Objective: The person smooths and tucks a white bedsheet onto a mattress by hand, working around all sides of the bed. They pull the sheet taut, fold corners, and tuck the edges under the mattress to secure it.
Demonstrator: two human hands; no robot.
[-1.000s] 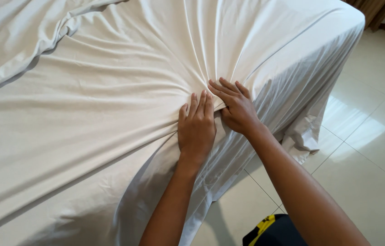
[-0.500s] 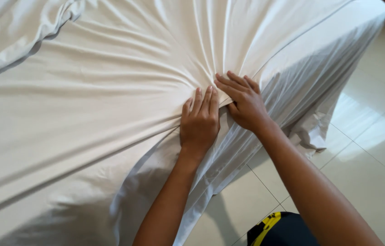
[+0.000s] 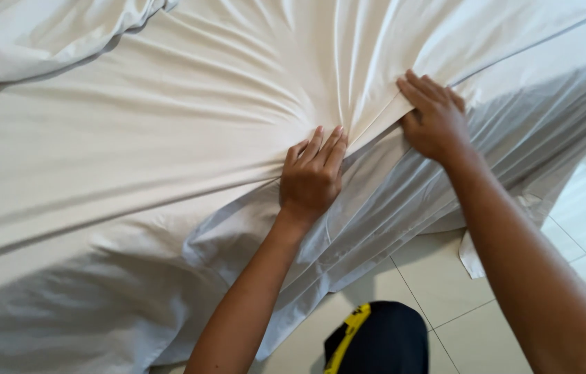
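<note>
The white bedsheet (image 3: 168,159) drapes over the bed's near edge: light, soft, slippery, wrinkling easily. The left hand (image 3: 312,176) presses flat, open; the right hand (image 3: 433,119) pinches a fold, best held at the hem.

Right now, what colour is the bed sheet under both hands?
Plain white bed sheet, no pattern, seen in the head view.

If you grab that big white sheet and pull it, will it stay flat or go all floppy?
Probably floppy: the white sheet bunches into fanned folds where the left hand presses and the right hand grips it. It likely feels light, since its edge droops in soft pleats toward the tiled floor.
</note>
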